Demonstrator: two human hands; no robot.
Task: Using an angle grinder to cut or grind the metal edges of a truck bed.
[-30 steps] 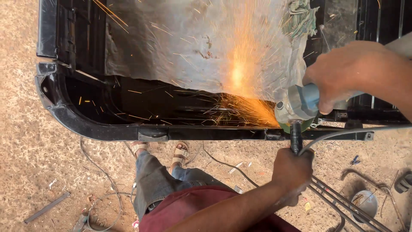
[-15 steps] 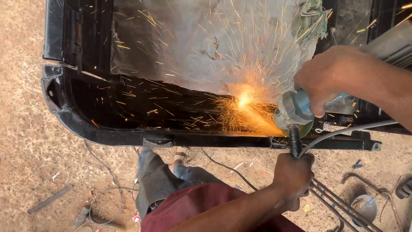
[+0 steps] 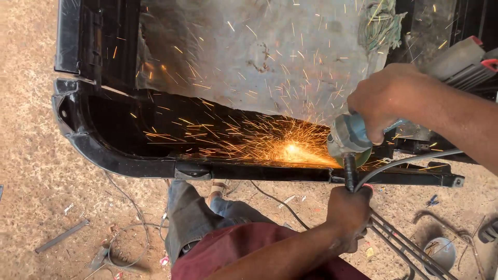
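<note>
Your angle grinder [image 3: 348, 139] has a dull grey cast-metal head and a ribbed black side handle [image 3: 349, 173]. The frame [image 3: 249, 170] it cuts is glossy black painted metal. Behind lies a matt, scuffed grey sheet [image 3: 249, 57]. The ground [image 3: 31, 171] is rough, gritty dirt.

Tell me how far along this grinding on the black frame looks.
Mid-cut. The angle grinder is running against the lower rail of the black metal frame, with sparks spraying left. The right hand grips its body; the left hand holds the side handle. The rail left of the sparks looks untouched, so that stretch seems left. Glare hides any finished cut.
</note>
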